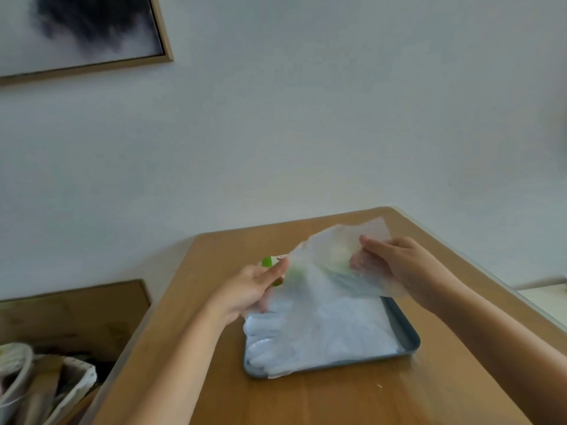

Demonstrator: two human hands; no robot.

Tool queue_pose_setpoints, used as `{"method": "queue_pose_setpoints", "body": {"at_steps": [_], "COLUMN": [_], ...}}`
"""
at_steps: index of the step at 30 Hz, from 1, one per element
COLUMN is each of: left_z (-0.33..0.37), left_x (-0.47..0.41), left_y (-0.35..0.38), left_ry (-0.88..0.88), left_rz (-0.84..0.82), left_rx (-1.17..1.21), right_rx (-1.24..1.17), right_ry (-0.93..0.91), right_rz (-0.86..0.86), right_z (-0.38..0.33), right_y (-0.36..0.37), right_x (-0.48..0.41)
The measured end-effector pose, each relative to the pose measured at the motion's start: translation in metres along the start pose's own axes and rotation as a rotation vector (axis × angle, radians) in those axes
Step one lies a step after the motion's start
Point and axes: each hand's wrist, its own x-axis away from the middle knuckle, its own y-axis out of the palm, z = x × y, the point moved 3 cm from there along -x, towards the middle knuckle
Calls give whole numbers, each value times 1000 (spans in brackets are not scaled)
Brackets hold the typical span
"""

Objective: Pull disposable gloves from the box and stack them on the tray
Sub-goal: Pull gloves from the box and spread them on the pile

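Glove [325, 256], translucent, centre frame: your left hand [254, 286] and right hand [399, 265] each pinch its edge, spreading it above the stacked gloves [322, 338] in the grey tray [405, 332].

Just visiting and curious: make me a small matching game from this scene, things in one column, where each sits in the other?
Things: 1 held glove; 2 tray; 3 box; 4 framed picture.
Places: A on the wall; B on the table, under the stacked gloves; C pinched between left hand and right hand; D mostly hidden behind the held glove.
Pairs: 1-C; 2-B; 3-D; 4-A.
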Motion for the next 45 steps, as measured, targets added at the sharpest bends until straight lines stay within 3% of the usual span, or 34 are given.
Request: {"method": "queue_pose_setpoints", "body": {"at_steps": [3, 7, 11, 14, 18, 22, 24, 30, 33, 36, 38, 41, 45], "left_z": [0, 31, 50, 43, 17, -2, -1, -4, -19, -28, -22, 7, 17], "left_x": [2, 10, 9, -1, -11, -29, -35, -61, -75, -85, -84, -58, -15], "left_y": [-8, 13, 27, 16, 3, -13, -20, -20, -14, -20, -21, 6, 75], "left_ry": [133, 427, 505, 398, 211, -15, -64, -186, -243, -257, -164, 154, 429], "left_rz": [86, -56, -206, -224, -429, -359, -349, -310, -293, -111, 103, 310, 212], "left_rx": [-201, -145, -213, -146, 29, 386, 389, -39, -462, -884, -944, -781, -603], "right_rx": [193, 523, 786, 791, 508, 309, 240, 335, 474, 644, 689, 715, 692], "right_ry": [-5, -149, -297, -272, -111, 60, 134, 245, 302, 333, 327, 285, 240], "right_rz": [-94, -270, -513, -476, -425, -370, -358, -291, -254, -263, -253, -209, -166], "right_z": [-9, -33, -62, -76, -63, -26, -11, 34, 58, 74, 80, 88, 92], "right_y": [1, 16, 27, 12, -2, 3, 4, 4, 4, 6, 8, 11, 12], "right_x": [-2, -1, 1, -5, -17, -26, -29, -30, -33, -33, -31, -29, -25]}}
